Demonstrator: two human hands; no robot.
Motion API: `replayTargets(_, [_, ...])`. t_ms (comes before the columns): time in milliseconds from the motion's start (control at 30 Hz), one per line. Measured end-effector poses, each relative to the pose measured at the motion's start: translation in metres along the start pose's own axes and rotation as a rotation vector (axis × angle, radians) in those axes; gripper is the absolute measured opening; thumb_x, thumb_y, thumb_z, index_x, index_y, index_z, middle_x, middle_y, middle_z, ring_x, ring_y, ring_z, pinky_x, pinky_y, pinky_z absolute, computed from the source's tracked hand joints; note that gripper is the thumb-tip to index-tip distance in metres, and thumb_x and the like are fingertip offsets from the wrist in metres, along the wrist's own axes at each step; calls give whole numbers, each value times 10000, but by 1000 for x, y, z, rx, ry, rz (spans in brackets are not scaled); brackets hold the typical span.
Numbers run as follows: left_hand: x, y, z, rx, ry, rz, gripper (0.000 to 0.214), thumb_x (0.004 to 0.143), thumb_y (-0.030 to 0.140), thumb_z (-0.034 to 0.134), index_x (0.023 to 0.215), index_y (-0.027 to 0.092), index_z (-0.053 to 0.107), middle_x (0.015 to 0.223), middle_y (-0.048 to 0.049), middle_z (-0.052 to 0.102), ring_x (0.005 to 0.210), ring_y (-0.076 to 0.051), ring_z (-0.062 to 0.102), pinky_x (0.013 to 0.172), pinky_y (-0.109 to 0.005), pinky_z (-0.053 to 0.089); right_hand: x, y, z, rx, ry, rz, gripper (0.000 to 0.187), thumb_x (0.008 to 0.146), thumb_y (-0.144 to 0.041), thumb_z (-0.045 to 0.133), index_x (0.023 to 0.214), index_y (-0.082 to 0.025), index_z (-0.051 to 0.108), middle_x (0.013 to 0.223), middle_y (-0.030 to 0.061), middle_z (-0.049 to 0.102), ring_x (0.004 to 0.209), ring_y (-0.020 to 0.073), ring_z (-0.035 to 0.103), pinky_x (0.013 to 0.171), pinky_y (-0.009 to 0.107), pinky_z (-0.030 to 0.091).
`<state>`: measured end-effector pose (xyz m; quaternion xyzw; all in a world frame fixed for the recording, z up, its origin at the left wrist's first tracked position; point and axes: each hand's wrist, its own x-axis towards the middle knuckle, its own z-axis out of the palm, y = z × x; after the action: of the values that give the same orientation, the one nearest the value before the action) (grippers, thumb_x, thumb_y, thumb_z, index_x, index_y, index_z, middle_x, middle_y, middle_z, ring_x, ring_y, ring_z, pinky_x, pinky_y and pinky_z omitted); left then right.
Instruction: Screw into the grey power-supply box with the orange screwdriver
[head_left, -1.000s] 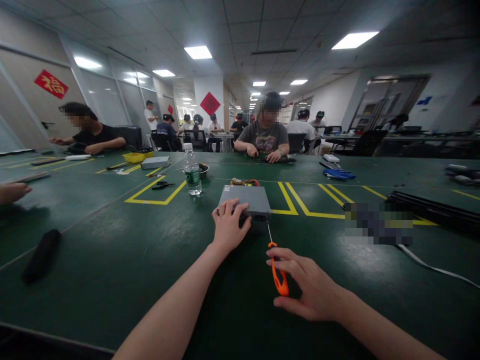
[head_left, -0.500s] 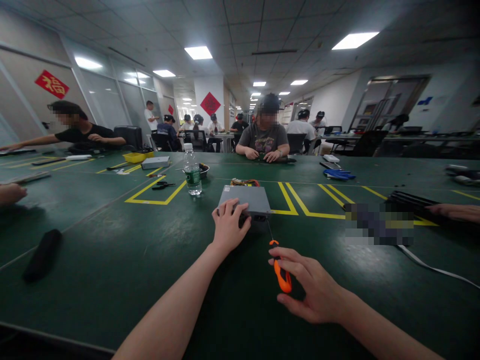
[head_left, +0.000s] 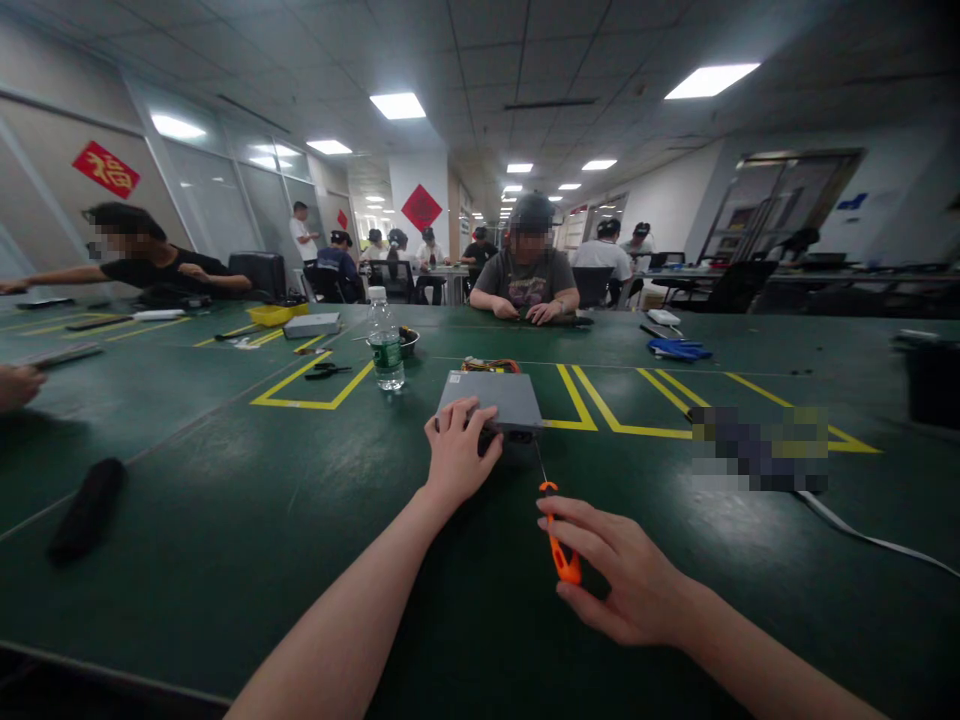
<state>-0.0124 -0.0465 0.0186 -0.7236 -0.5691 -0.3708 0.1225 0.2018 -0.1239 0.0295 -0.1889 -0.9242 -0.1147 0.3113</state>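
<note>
A grey metal computer power supply [head_left: 501, 396] lies on the green table, its bundle of coloured wires [head_left: 489, 366] at the far side. My left hand [head_left: 459, 445] is closed over its near left corner, fingers on the top and thumb against the front face. In my right hand [head_left: 611, 565] is an orange and black screwdriver [head_left: 562, 550], held by the handle between fingers and thumb. Its thin shaft points away from me, up to the near right corner of the power supply. Whether the tip sits in a screw is too small to tell.
Left of the power supply stands a water bottle [head_left: 387, 345] beside a small metal bowl [head_left: 408, 343]. A black pouch-like thing [head_left: 86, 510] lies at left, blue gloves [head_left: 679, 349] at back right. A co-worker [head_left: 529, 275] sits opposite; another person's hand [head_left: 19, 385] shows at left.
The screwdriver handle has turned slightly in my right fingers. My left hand stays put. At right, another person's hand and the black ribbed thing it held have left the view.
</note>
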Motion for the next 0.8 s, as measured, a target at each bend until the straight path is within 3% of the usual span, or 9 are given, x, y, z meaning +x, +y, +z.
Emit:
replayTargets(100, [0,0,0,-3,3,2,343,803,340,568,1141,300,522,1268,-40,472,1181,-249,370,922,-432,304,1,0,-2,-49,-27,-37,313,905,-321,419,1162,-164,504,1138,180,585,958,240,626,714,339,533])
replayTargets(333, [0,-1,1,-4,9,2,342,805,344,567,1141,303,524,1266,-40,471,1184,-250,367,918,-430,308,0,-1,1,10,63,24,300,897,-380,467,1084,-145,472,1072,166,625,930,221,642,707,307,542])
replayTargets(567, [0,-1,1,-4,10,6,341,807,346,563,1143,301,524,1267,-43,473,1185,-257,368,920,-434,309,2,0,-1,-45,-36,-34,308,911,-319,418,1165,-160,488,1134,183,586,976,250,621,716,346,540])
replayTargets(800, [0,-1,0,1,-1,8,346,811,350,557,1151,299,519,1273,-46,468,1189,-253,365,918,-432,313,-1,0,2,20,65,18,301,894,-349,477,1102,-134,451,1086,178,614,938,220,638,712,312,548])
